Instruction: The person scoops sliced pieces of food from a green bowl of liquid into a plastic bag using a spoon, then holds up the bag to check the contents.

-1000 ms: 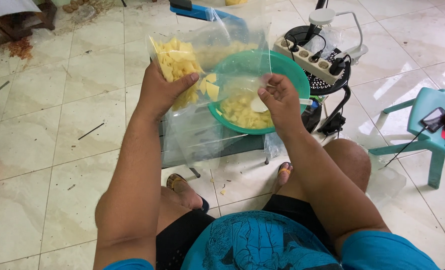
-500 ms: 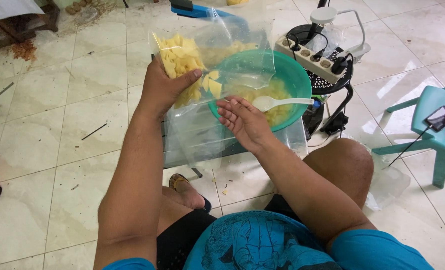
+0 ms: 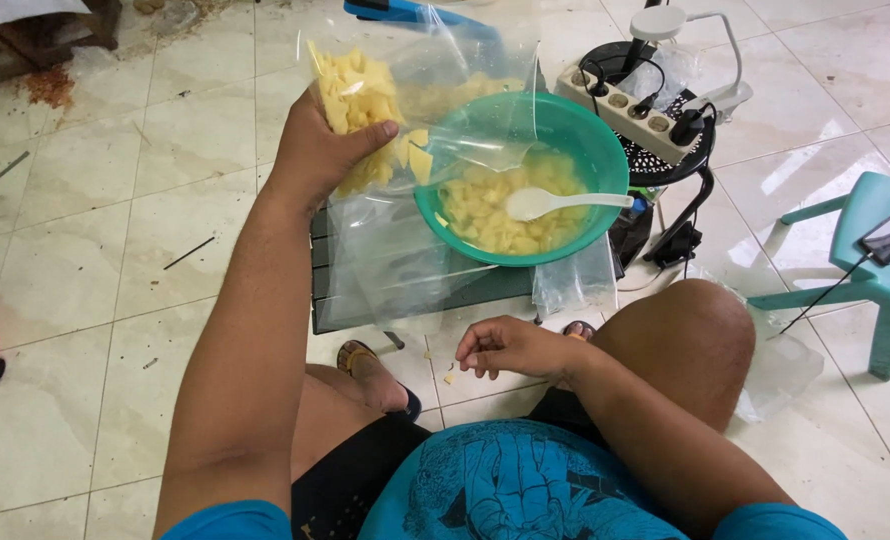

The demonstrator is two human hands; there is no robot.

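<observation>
My left hand (image 3: 323,150) holds up a clear plastic bag (image 3: 385,90) partly filled with yellow chips, beside a green bowl (image 3: 595,150). The bowl holds more yellow chips (image 3: 485,215) and a white spoon (image 3: 560,203) that rests inside with its handle pointing right. My right hand (image 3: 505,350) is low, near my knee and above the floor, fingers curled loosely, pinching at something small that I cannot make out. A small yellow crumb (image 3: 449,378) lies on the tile under it.
The bowl sits on a low dark table (image 3: 465,290) covered with empty clear bags (image 3: 385,270). A white power strip (image 3: 630,108) with plugs lies on a black stand behind the bowl. A teal plastic chair (image 3: 870,250) stands at right. Tiled floor all around.
My right hand has let go of the spoon in the bowl and dropped down toward my knee. The left hand keeps the bag raised.
</observation>
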